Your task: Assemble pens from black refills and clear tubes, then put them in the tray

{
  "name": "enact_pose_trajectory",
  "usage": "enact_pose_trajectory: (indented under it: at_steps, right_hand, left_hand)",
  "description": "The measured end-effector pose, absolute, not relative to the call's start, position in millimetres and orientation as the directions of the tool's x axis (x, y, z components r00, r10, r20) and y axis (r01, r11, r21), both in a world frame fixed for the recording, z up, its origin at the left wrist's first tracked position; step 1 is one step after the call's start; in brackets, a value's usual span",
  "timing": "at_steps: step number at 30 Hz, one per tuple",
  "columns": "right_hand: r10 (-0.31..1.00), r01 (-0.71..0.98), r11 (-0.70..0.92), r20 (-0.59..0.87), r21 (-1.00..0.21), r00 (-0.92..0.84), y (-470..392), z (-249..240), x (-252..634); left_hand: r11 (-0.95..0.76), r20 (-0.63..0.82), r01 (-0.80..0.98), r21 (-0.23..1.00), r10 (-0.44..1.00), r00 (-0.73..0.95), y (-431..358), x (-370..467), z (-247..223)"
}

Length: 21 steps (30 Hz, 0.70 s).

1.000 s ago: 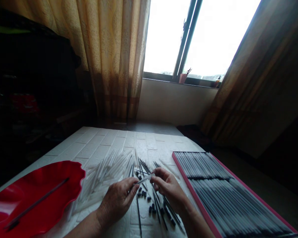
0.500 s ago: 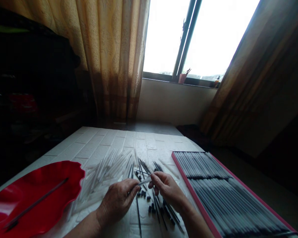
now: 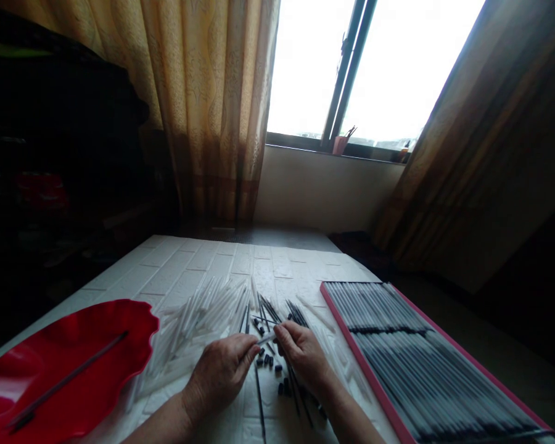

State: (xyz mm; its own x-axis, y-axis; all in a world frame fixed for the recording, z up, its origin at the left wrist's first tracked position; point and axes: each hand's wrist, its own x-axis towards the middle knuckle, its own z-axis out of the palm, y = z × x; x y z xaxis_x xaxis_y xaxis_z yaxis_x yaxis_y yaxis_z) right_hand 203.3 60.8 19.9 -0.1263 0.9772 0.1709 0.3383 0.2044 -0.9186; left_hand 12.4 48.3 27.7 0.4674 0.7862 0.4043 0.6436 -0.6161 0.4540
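A short stretch of a clear plastic tube (image 3: pixel 266 338) shows between my two hands. My left hand (image 3: pixel 222 368) pinches one end between thumb and fingers. At the other end, the fingertips of my right hand (image 3: pixel 301 353) are closed on it. Small black caps (image 3: pixel 278 369) lie on the table just below and between the hands. Thin dark rods (image 3: pixel 260 401) are scattered around them, some partly hidden under my right hand and forearm. A loose pile of clear tubes (image 3: pixel 208 311) spreads beyond and left of my left hand.
At the left stands a red scalloped tray (image 3: pixel 141 327) with one dark-tipped tube (image 3: pixel 74 377) lying in it. On the right, a pink-edged box (image 3: pixel 358 351) holds rows of filled tubes. The table (image 3: pixel 222 262) has a white brick pattern. Curtains and a window are behind.
My right hand has shifted slightly left toward my left hand, so less of the tube shows between them. My left hand stays nearly in place.
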Motion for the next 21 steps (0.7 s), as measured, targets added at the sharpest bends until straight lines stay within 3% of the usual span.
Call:
enact_pose_trajectory:
  at_steps: [21]
  right_hand:
    - [0.979,0.275,0.195,0.169,-0.942,-0.117,59,29,200]
  left_hand:
    - [-0.621,0.463,0.644,0.447,0.776,0.428,47,16,33]
